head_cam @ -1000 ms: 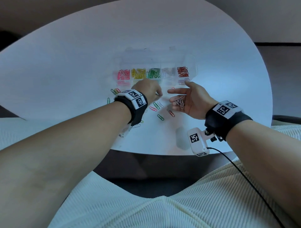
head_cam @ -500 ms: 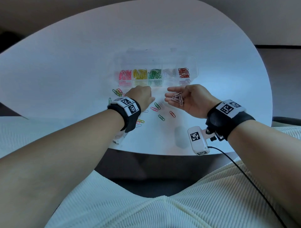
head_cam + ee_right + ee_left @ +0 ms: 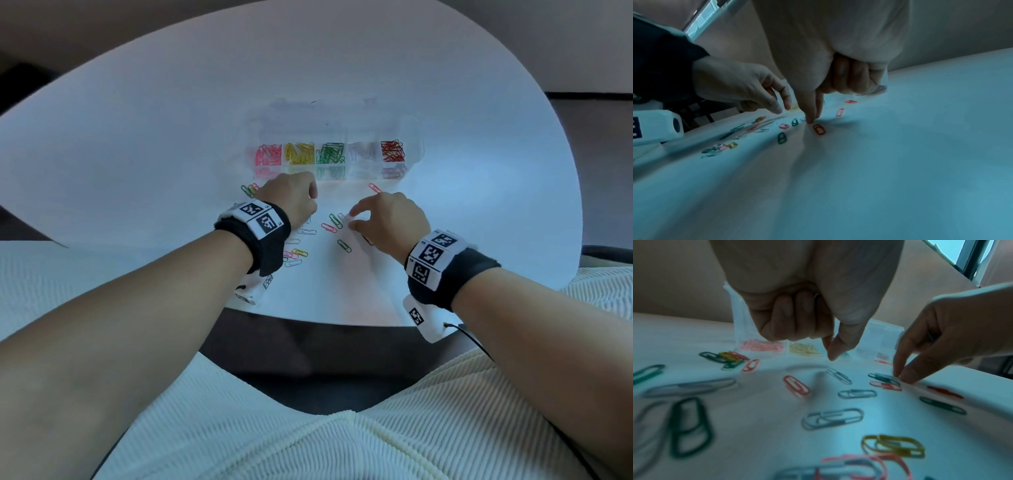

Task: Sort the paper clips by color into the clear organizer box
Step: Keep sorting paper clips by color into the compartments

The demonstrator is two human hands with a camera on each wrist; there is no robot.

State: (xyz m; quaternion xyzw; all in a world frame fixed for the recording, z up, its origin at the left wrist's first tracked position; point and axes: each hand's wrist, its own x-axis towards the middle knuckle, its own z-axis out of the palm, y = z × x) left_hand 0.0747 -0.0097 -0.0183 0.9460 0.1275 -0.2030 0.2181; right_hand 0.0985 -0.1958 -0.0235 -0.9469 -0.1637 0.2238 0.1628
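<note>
Nearest me on the white round table (image 3: 445,102) lie loose coloured wire paper clips (image 3: 301,253), scattered between my wrists; a dark green clip (image 3: 344,245) sits apart, closer to my right side. My right hand (image 3: 390,222) points down with thumb and forefinger meeting at the tabletop beside a green clip and a red one, its other fingers curled under; whether it pinches a clip, I cannot tell. My left hand (image 3: 291,200) hovers, fingers curled in, thumb and forefinger tips together, nothing visibly held. Beyond both stands the clear plastic organizer box (image 3: 416,150); its compartments hold pink, yellow, green, pale and red clips, left to right.
</note>
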